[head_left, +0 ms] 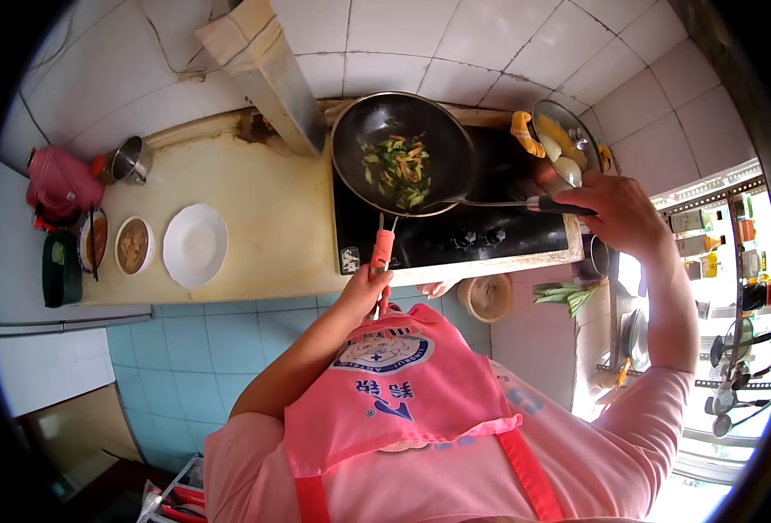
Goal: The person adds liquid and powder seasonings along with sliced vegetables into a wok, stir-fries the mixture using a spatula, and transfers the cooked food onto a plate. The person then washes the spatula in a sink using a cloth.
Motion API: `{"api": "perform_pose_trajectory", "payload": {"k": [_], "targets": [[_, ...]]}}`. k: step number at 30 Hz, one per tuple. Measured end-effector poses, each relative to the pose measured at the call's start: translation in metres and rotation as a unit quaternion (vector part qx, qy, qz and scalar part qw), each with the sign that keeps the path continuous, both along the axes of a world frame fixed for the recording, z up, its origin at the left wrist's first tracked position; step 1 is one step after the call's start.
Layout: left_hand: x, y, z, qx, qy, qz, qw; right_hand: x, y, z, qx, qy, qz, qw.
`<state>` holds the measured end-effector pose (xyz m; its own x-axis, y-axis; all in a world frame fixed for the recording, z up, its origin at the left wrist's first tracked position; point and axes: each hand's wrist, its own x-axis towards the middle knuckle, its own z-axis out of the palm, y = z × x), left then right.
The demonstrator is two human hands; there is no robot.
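A dark wok [446,139] sits on the black stove top [420,248], with chopped green and orange food [396,170] in it. My left hand [366,292] is wrapped round the lower part of the wok's handle [383,248], which has a pink-orange sleeve. Closed round the black grip of a long metal spatula [499,203] is my right hand [622,213], right of the wok. The spatula's head reaches the wok's right inner wall near the food.
Left on the counter [272,227] are a white plate [195,245], a bowl of food [133,245], an oval dish [94,237] and a metal pot [130,160]. A lidded pan [564,144] stands back right. Below the stove edge are a round container [486,297] and green leaves [568,296].
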<state>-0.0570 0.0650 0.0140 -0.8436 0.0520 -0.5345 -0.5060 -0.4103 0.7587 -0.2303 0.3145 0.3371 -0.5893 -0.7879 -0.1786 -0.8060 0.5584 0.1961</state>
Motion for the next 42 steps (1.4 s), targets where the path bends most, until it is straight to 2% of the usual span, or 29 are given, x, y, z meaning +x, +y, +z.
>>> {"api": "perform_pose_trajectory", "payload": {"k": [4,6,10,14,20,22,29,32,34,38,40,41,42], "targets": [[0.000,0.000,0.004,0.016,-0.017,0.005,1.000,-0.015,-0.011,-0.052,-0.014,0.018,-0.038,0.999],[-0.001,0.000,0.004,0.018,-0.021,0.005,1.000,-0.032,-0.015,-0.067,-0.064,0.023,-0.080,0.995],[0.000,0.001,0.004,0.020,-0.031,0.012,0.999,-0.051,-0.013,-0.058,-0.144,0.000,-0.124,0.982],[0.001,0.000,0.000,0.021,-0.018,0.010,1.000,-0.081,-0.021,-0.069,-0.119,0.002,-0.159,0.980],[0.001,0.001,0.005,0.015,-0.021,0.014,1.000,-0.085,-0.030,-0.089,-0.132,-0.072,-0.161,0.975],[0.001,0.001,0.006,0.010,-0.023,0.016,1.000,-0.093,-0.021,-0.084,-0.159,-0.132,-0.212,0.955],[0.000,0.001,0.008,-0.001,-0.035,0.015,0.999,-0.089,-0.019,-0.100,-0.152,-0.107,-0.166,0.969],[0.001,0.001,0.007,0.003,-0.029,0.013,0.999,-0.090,-0.021,-0.096,-0.185,-0.154,-0.223,0.945],[0.001,0.002,0.004,0.004,-0.023,0.014,1.000,-0.096,-0.028,-0.103,-0.181,-0.083,-0.185,0.962],[0.001,0.002,0.005,0.012,-0.008,0.013,1.000,-0.085,-0.064,-0.108,-0.169,-0.128,-0.155,0.965],[0.001,0.002,0.002,0.012,-0.006,0.010,1.000,-0.073,-0.073,-0.114,-0.181,-0.123,-0.064,0.974],[0.002,0.001,0.000,0.014,-0.001,0.010,1.000,-0.068,-0.067,-0.121,-0.200,-0.044,0.024,0.978],[0.002,0.000,0.000,0.013,-0.002,0.008,1.000,-0.062,-0.064,-0.118,-0.202,-0.045,0.022,0.978]]}}
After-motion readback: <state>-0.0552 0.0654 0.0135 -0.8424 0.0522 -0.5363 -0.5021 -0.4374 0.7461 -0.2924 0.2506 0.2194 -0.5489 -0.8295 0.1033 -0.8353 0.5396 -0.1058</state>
